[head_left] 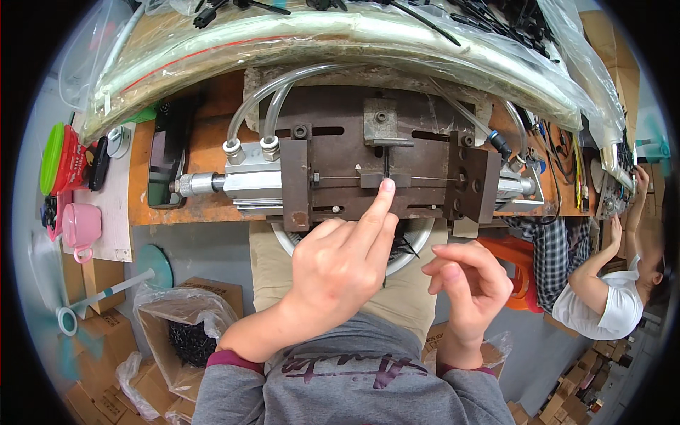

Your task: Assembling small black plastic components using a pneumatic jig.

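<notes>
My left hand (338, 263) reaches over the near edge of a dark brown metal fixture (340, 152). Its index fingertip rests at the lower end of a thin black plastic piece (387, 161), at the small middle block (370, 180). The other fingers are partly bent, and the thumb is hidden. My right hand (471, 287) hovers to the right, over my lap, loosely curled with a gap between thumb and fingers and nothing visible in it. Below the fixture, a white round basin (283, 239) shows its rim; black thin pieces (409, 244) stick up in it.
Silver air cylinders (251, 185) with clear hoses (244, 106) flank the fixture. A plastic bag (340, 46) with black parts lies behind. At left stand a pink cup (81, 225) and a carton of black parts (191, 343). Another person (602, 304) works at right.
</notes>
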`<state>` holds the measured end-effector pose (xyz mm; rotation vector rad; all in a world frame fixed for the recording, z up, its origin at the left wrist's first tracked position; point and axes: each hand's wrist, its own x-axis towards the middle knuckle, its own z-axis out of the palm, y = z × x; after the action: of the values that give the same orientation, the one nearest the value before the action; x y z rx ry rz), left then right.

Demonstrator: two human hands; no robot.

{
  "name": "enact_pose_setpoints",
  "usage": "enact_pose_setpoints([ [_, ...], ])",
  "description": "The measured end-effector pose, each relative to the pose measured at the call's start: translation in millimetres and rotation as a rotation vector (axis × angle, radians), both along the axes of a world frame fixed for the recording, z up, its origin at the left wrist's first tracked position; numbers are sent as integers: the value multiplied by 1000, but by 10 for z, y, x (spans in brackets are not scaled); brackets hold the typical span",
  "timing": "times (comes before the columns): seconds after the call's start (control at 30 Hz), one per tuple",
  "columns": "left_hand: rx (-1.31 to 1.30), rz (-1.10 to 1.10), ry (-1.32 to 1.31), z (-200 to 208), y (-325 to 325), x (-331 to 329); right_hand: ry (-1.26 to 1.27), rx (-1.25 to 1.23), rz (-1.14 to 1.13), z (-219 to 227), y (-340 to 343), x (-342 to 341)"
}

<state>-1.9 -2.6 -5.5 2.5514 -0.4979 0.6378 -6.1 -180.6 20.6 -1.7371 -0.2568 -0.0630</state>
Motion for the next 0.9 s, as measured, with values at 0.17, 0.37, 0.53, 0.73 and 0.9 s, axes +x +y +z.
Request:
enact_pose_setpoints([
  [0.17,91,16,46,74,-8,-25,-57,-53,-26,157,-44,67],
  [0.37,82,26,26,64,-8,-17,-254,-147,-74,489,-20,325],
  [0.53,64,13,-1,55,-17,-13,-557,-265,-202,867,142,957],
  [0.73,-15,-71,27,126,48,-63,-634,-812,184,1376,544,1925],
  [0.9,-106,-214,146,96,160,-299,-590,-1319,321,1197,842,2523],
])
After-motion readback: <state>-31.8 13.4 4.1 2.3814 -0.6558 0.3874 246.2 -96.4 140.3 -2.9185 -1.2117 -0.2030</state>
